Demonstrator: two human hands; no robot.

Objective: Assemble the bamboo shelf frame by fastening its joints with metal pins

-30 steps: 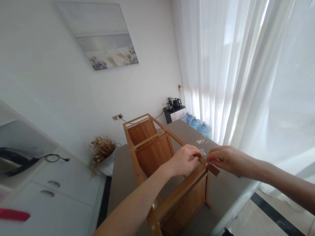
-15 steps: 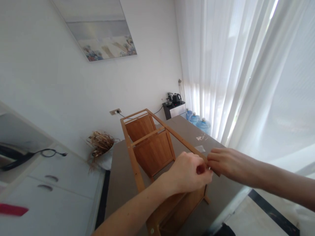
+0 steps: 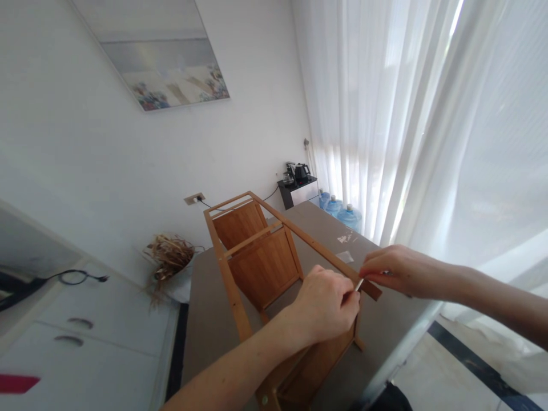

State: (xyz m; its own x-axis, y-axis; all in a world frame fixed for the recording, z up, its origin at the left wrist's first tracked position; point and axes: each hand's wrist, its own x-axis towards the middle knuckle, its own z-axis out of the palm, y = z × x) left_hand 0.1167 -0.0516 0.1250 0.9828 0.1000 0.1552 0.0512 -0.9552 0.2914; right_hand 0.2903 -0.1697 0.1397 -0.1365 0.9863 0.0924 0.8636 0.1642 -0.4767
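A wooden shelf frame [image 3: 257, 257] lies on its side on a grey table [image 3: 209, 319]. My left hand [image 3: 325, 305] is closed around the near end of its upper rail [image 3: 312, 245]. My right hand [image 3: 396, 268] pinches a small thin pale piece [image 3: 358, 285] at the rail's end, with its fingers pressed together. The two hands almost touch at that corner. What the piece is cannot be made out.
Scraps of tape or plastic [image 3: 346, 256] lie on the table beyond the frame. A bundle of dried grass [image 3: 169, 257] sits at the table's far left end. White drawers [image 3: 77, 331] stand left, curtains [image 3: 406, 125] right, water bottles [image 3: 349, 217] and a kettle stand [image 3: 297, 185] behind.
My left hand slid down the rail toward its near end and closed into a fist. My right hand rose slightly, and a small pale piece now shows at its fingertips.
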